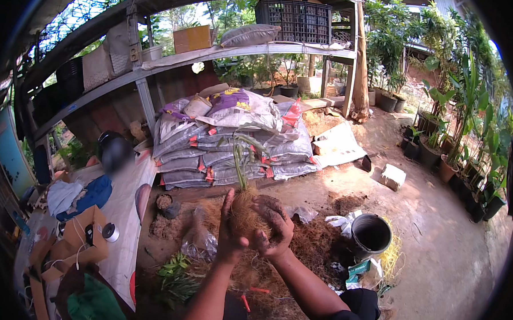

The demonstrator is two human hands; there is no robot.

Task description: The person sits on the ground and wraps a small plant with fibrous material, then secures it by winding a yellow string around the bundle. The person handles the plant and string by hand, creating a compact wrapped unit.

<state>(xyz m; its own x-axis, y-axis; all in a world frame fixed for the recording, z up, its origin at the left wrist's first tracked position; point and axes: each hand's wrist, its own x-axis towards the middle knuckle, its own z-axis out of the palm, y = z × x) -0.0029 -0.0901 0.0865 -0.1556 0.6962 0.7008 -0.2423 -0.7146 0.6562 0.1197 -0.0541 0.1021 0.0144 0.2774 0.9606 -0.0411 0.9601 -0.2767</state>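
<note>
A ball of brown coconut fibre (246,211) with a leafy green plant (240,161) rising from its top is held up between both my palms. My left hand (229,231) cups its left side, and my right hand (274,227), its fingers dark with soil, wraps its right side. Below lies loose brown fibre (317,244) spread over the ground. A red-handled tool (246,303) rests on the fibre near my knees. Cut green leaves (175,266) lie to the left, beside a clear plastic bag (199,245).
An empty black pot (370,234) stands at the right by yellow twine (392,256). Stacked filled sacks (231,150) stand ahead under a shelf (244,48). A low platform (124,188) with a cardboard box (83,238) is at the left. Potted plants (449,166) line the right side.
</note>
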